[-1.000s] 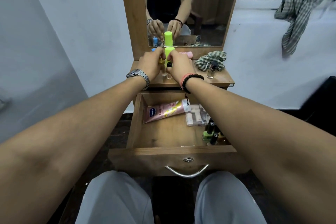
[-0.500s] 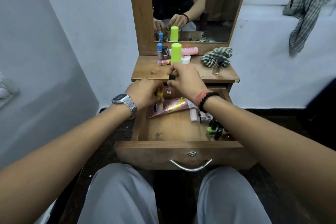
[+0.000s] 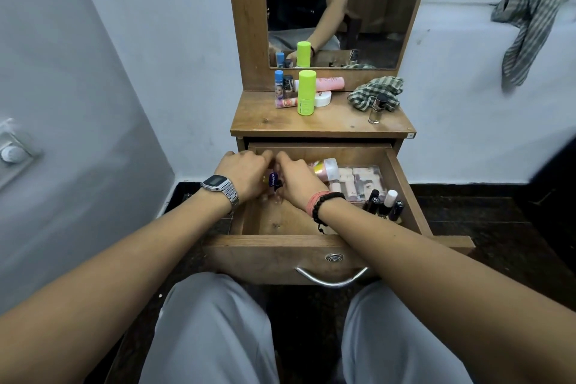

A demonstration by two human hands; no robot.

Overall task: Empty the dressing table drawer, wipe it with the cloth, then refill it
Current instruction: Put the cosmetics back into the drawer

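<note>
The wooden drawer (image 3: 274,241) of the dressing table is pulled open in front of my knees. My left hand (image 3: 243,173) and my right hand (image 3: 299,184) are side by side, low in its back left part, fingers curled over small bottles. A black cap shows between them, above a pink tube (image 3: 325,167) lying along the back. A clear packet (image 3: 355,179) and several dark nail polish bottles (image 3: 385,201) fill the right side. The checked cloth (image 3: 375,90) lies crumpled on the tabletop (image 3: 327,125).
On the tabletop stand a lime green bottle (image 3: 306,92), several small tubes and a jar behind it, and a small glass bottle (image 3: 375,109). The mirror (image 3: 358,9) rises behind. Another checked cloth (image 3: 530,9) hangs at the right. The metal handle (image 3: 332,279) is near my knees.
Both hands came back from the tabletop by the green bottle, carrying small bottles, and dropped into the drawer's back left. The view tilted down.
</note>
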